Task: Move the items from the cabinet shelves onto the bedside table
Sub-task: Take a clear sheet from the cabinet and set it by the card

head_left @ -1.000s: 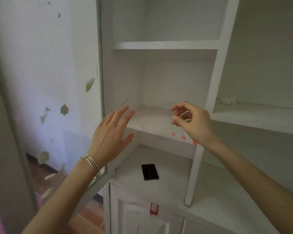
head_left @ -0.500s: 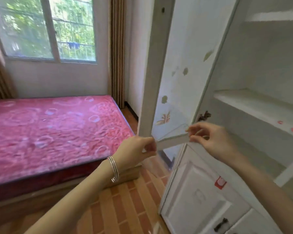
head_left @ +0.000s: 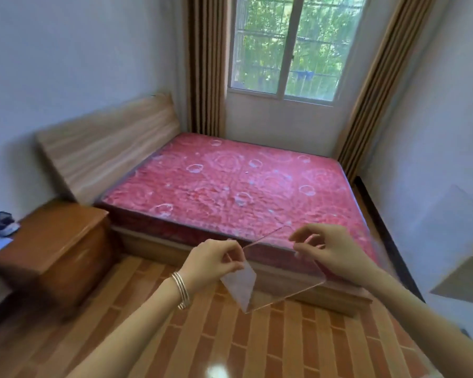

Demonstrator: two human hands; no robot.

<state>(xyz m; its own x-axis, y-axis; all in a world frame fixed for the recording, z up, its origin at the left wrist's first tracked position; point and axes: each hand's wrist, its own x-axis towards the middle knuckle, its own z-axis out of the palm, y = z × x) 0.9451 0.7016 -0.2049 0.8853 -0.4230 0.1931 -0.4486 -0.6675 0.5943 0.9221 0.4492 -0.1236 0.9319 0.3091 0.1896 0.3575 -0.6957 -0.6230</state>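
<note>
A clear, flat plastic sheet (head_left: pixel 281 279) with rounded corners hangs in the air in front of me, over the brick-patterned floor near the bed's foot. My left hand (head_left: pixel 210 261) pinches its left edge; silver bangles sit on that wrist. My right hand (head_left: pixel 325 249) pinches its upper right edge. The brown wooden bedside table (head_left: pixel 58 238) stands at the left, beside the bed head, well apart from both hands. The cabinet is out of view except for a white corner at the far right.
A bed with a pink patterned mattress (head_left: pixel 230 186) and wooden headboard (head_left: pixel 107 143) fills the middle. A dark blue object (head_left: pixel 2 222) and white paper lie at the table's left edge. Window and brown curtains are behind. The floor (head_left: pixel 257 336) in front is open.
My view has swung left from the cabinet shelves to the bed and bedside table. Both hands, which reached into the shelf, now hold the clear sheet out in front.
</note>
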